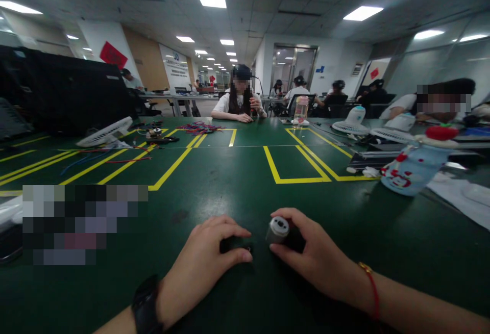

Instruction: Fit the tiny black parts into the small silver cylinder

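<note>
A silver cylinder that looks like a small motor point(278, 228) stands upright, with holes and a dark centre on its top face. My right hand point(312, 250) grips it between thumb and index finger. To its left, my left hand point(214, 250) rests low over the table, thumb and fingers apart. A tiny dark piece with a shiny spot point(249, 249) shows beside the left thumb tip; I cannot make out what it is, and the hand does not appear closed on it.
Yellow tape lines mark the green table point(222, 186). On the right stand a light-blue cup point(413, 168) and white fans point(352, 121); a pink bottle point(301, 111) is farther back. Leftward lie bundled wires point(199, 128) and another fan point(105, 132). A person point(241, 97) sits opposite.
</note>
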`<state>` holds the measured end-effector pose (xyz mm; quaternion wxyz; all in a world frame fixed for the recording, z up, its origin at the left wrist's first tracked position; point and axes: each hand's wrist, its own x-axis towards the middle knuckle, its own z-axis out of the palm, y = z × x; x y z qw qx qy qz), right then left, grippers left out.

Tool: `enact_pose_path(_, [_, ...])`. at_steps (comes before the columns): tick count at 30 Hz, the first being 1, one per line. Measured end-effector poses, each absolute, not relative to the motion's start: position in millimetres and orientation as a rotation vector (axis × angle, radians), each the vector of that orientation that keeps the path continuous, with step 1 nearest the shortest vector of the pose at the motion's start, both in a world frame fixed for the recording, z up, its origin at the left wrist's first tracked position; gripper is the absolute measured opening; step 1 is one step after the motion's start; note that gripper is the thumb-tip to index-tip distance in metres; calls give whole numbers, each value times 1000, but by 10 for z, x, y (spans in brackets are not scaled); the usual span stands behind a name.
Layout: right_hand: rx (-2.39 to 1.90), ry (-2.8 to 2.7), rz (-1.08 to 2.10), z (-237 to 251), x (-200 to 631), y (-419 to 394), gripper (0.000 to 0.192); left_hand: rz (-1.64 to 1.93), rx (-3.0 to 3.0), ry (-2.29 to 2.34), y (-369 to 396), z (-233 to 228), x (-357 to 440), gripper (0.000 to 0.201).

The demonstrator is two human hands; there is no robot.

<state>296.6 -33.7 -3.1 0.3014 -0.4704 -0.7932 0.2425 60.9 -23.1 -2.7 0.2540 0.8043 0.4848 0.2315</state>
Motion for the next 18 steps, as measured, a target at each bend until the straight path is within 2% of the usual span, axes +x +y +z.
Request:
enact_pose_path(3, [-1441,-2036,387,-36,3430,-269,45,648,2093,1269,-222,22,423,30])
enact_pose_path(7, [-1840,-1786,103,-152,4397,-272,58,643,1977,1373,-185,45,107,33])
enact_pose_path(12, [-2206,-1486,-11,-240,5424,-395,55,659,1784,1382,-160,40,-7,36])
enact_pose_path(14, [-2295,-1461,-82,-201,5504,-422,60,661,1792,1380,-168,55,39,36])
enact_pose_path(16, [-2269,-1525,-358,-123,5330,-433,72,667,1837,1386,-182,75,90,36])
enact_pose_path(18, [-2038,-1679,-661,-40,4936,-433,78,672,1878,1393,-196,91,128,35])
